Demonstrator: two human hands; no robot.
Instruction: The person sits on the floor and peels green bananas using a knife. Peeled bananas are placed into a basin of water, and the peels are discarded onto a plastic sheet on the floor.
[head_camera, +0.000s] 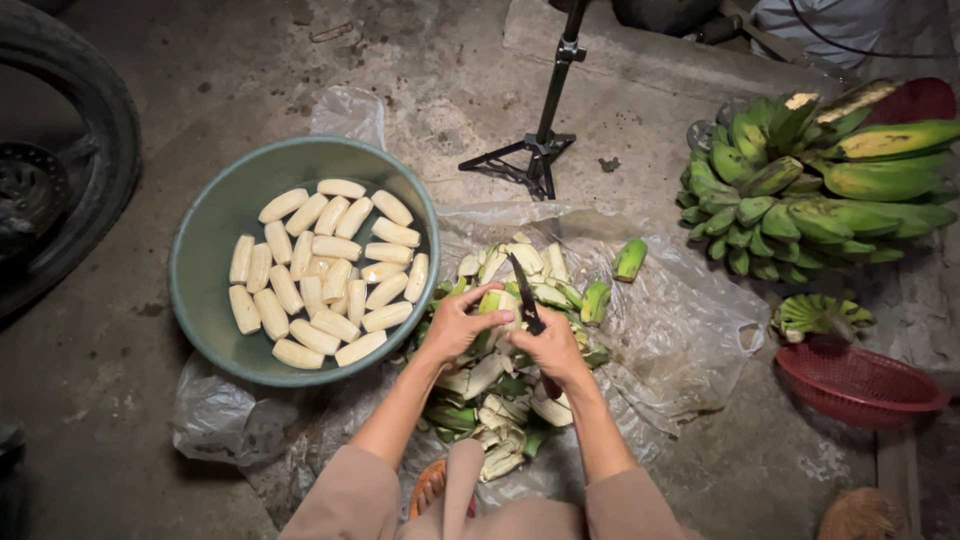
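A half-peeled green banana (492, 303) is clamped in the left hand (455, 325) over the peel pile (490, 400), its long axis pointing up-right toward the knife (524, 293), on whose handle the right hand (553, 348) is closed.

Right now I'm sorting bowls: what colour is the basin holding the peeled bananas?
Dull green basin, clearest in the head view.

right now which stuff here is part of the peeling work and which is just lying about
In use: left hand holding a half-peeled green banana; right hand holding a dark-bladed knife; round green basin of peeled pale bananas; heap of green peels; large green banana bunch.

Lying about: black tripod; red plastic basket; black tyre.
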